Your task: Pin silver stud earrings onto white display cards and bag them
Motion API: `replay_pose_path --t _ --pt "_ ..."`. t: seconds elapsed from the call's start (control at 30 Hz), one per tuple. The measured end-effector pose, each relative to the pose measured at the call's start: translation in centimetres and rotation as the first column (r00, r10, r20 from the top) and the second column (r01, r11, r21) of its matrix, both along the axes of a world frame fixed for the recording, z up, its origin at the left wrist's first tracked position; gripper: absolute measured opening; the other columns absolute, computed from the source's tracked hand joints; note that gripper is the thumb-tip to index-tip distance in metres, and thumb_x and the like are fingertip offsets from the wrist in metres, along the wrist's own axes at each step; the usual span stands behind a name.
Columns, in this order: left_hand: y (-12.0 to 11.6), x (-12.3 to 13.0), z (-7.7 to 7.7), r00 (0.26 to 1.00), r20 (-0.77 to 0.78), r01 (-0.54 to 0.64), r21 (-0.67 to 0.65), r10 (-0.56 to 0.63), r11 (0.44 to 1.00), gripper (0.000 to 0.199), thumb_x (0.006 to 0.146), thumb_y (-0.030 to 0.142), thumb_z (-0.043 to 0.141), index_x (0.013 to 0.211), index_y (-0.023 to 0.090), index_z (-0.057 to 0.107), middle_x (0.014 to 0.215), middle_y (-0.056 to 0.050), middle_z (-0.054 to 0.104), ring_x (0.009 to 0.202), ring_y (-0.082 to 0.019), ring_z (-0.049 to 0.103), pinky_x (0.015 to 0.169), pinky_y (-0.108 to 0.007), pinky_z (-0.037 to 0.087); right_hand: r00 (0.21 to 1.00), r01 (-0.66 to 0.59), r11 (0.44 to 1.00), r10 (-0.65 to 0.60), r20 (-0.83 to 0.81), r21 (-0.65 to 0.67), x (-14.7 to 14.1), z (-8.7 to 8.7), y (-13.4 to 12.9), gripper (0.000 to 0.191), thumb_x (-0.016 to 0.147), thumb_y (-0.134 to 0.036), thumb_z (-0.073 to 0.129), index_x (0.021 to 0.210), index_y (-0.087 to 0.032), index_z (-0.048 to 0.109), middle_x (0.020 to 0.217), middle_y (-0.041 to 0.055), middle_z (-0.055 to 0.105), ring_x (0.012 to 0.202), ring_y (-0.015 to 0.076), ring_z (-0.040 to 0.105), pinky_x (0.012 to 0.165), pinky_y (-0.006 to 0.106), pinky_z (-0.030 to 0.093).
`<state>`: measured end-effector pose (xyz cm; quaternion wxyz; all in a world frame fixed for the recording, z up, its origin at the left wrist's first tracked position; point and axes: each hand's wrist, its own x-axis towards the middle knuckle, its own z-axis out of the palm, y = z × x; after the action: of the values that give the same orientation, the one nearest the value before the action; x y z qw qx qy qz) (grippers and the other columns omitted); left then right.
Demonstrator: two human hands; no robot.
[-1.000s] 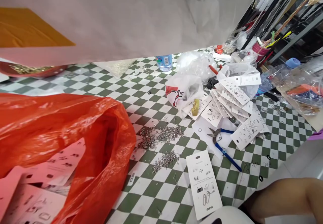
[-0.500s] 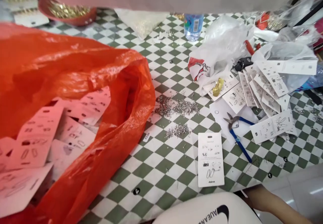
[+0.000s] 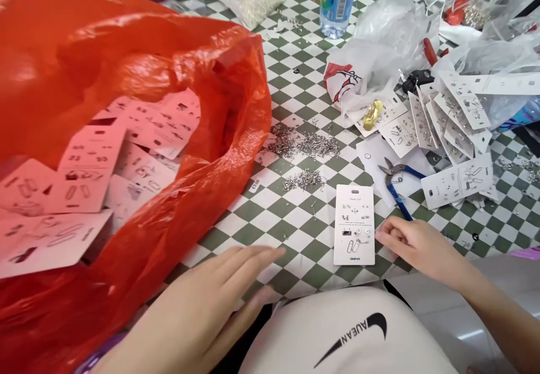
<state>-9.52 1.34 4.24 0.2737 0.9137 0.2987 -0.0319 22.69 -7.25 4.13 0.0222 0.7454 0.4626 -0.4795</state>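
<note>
My left hand (image 3: pixel 223 301) is stretched out over the near table edge, its fingers extended with nothing in them. A white earring card (image 3: pixel 355 253) lies flat on the table between my hands, with several small pairs of earrings on it. My right hand (image 3: pixel 417 244) has curled fingers, with the fingertips at the card's right edge; whether anything is in them is hidden. Blue-handled pliers (image 3: pixel 396 194) lie just beyond that hand, partly covered by it. Small heaps of silver metal pieces (image 3: pixel 304 179) are spread beyond the card.
At left, a large red plastic bag (image 3: pixel 236 109) gapes around several earring cards (image 3: pixel 90 166). More loaded cards (image 3: pixel 458 183) overlap at right, beside white plastic bags (image 3: pixel 379 53). A water bottle (image 3: pixel 336 5) stands at the back, near a clear bag of small pieces (image 3: pixel 248 3).
Both my hands have come over the table: the left from out of view, the right from below the edge up to the card. The view has tilted down.
</note>
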Motion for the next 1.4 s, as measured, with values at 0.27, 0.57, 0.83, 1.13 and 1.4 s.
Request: replay_pose_path --t 0.27,0.57,0.83,1.13,1.4 --pt "2.4 8.1 -0.5 0.951 -0.235 0.201 -0.018 -0.200 0.979 0.036 0.093 0.038 0.039 0.115 0.015 0.056 0.101 -0.010 0.064 0.087 -0.024 0.062 0.071 -0.037 0.054 0.990 -0.092 0.980 0.071 0.122 0.177 -1.8 -0.6 0.4 0.019 0.090 -0.039 0.047 0.081 -0.023 0.052 0.059 -0.0043 0.062 0.054 0.0139 0.056 0.050 0.025 0.035" --pt "4.8 7.9 -2.6 0.869 0.408 -0.029 -0.523 0.281 0.852 0.034 0.092 0.045 0.041 0.108 0.016 0.049 0.104 -0.011 0.063 0.086 -0.019 0.062 0.069 -0.032 0.054 0.933 0.208 0.806 0.008 -0.361 0.554 -3.5 -0.4 2.1 0.021 0.090 -0.039 0.054 0.100 -0.022 0.059 0.094 0.0046 0.071 0.079 0.0169 0.068 0.061 0.025 0.056" --pt "6.8 6.9 -4.4 0.590 0.456 -0.126 -0.764 0.667 0.633 0.032 0.088 0.046 0.051 0.102 0.017 0.049 0.082 -0.004 0.064 0.057 -0.011 0.059 0.045 -0.020 0.051 0.898 -0.427 0.532 0.160 0.409 0.731 -3.8 -2.6 8.3 0.020 0.093 -0.025 0.048 0.103 -0.016 0.063 0.095 0.0077 0.069 0.084 0.0217 0.065 0.057 0.030 0.049" --pt "7.9 6.5 -5.2 0.513 0.499 -0.236 -0.701 0.699 0.673 0.035 0.087 0.047 0.052 0.104 0.016 0.051 0.081 -0.004 0.064 0.058 -0.010 0.058 0.044 -0.018 0.052 0.791 -0.601 0.395 0.169 0.587 0.695 -4.0 -5.0 8.7 0.015 0.091 -0.020 0.053 0.086 -0.017 0.068 0.084 0.0041 0.066 0.074 0.0176 0.061 0.055 0.028 0.047" --pt "7.7 6.6 -5.6 0.429 0.540 -0.274 -0.686 0.724 0.674 0.035 0.087 0.050 0.051 0.101 0.018 0.050 0.084 -0.004 0.063 0.054 -0.009 0.057 0.040 -0.018 0.051 0.887 -0.451 0.452 0.131 0.443 0.770 -3.8 -5.0 8.5 0.016 0.091 -0.016 0.049 0.086 -0.016 0.065 0.086 0.0042 0.066 0.077 0.0165 0.062 0.058 0.027 0.048"
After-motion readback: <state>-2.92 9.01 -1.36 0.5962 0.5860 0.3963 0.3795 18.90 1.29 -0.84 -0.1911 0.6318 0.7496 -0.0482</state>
